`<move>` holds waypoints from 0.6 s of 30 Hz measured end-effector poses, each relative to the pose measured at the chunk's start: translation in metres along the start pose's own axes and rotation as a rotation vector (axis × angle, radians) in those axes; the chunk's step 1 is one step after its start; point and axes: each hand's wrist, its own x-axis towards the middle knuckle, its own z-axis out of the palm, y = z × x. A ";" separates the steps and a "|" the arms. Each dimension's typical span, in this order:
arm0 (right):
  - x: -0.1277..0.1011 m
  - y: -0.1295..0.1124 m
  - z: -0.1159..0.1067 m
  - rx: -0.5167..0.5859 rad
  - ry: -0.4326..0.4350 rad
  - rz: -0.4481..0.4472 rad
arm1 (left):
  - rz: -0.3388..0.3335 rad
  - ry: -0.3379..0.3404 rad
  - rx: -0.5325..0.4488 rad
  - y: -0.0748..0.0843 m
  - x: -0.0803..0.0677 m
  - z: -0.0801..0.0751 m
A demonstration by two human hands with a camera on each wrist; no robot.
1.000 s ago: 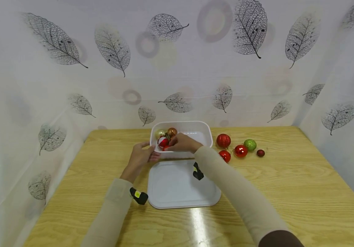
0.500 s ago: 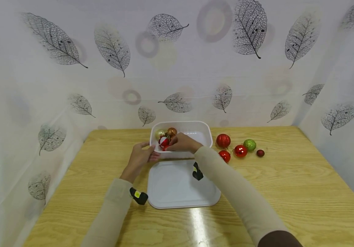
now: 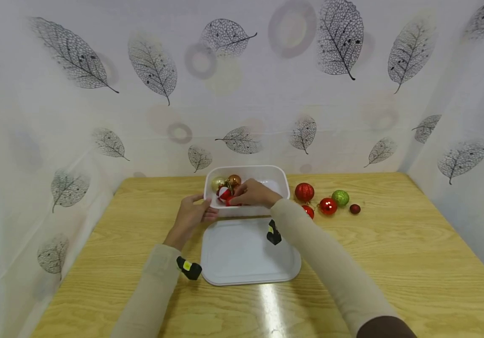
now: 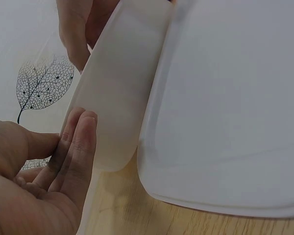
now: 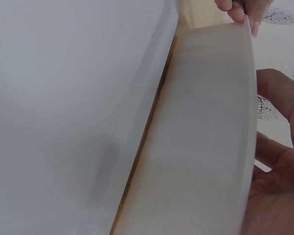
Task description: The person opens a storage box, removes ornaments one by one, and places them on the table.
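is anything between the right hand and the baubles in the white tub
Nothing visible. The right hand reaches over the near rim of the tub, its fingertips at the red and white bauble. The lid lies flat on the table in front of the tub, below the forearm. The left hand touches the tub's corner.

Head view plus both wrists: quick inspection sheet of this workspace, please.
Surface: light wooden table, glare streak near the front edge.
Job's things: white plastic tub holding gold, copper and red-and-white striped baubles; flat white plastic lid lies in front of it.
Clutter: loose baubles right of the tub, namely red glitter ball, shiny red ball, green glitter ball, small dark red ball.
Grippers: left hand rests straight fingers on the tub's outer wall; right hand reaches into the tub, grip hidden.
Cables: nothing seen.
Surroundings: white leaf-print sheets on three sides.
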 end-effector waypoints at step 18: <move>-0.027 0.006 -0.042 0.205 0.013 0.096 | -0.002 0.006 -0.007 -0.001 0.002 0.001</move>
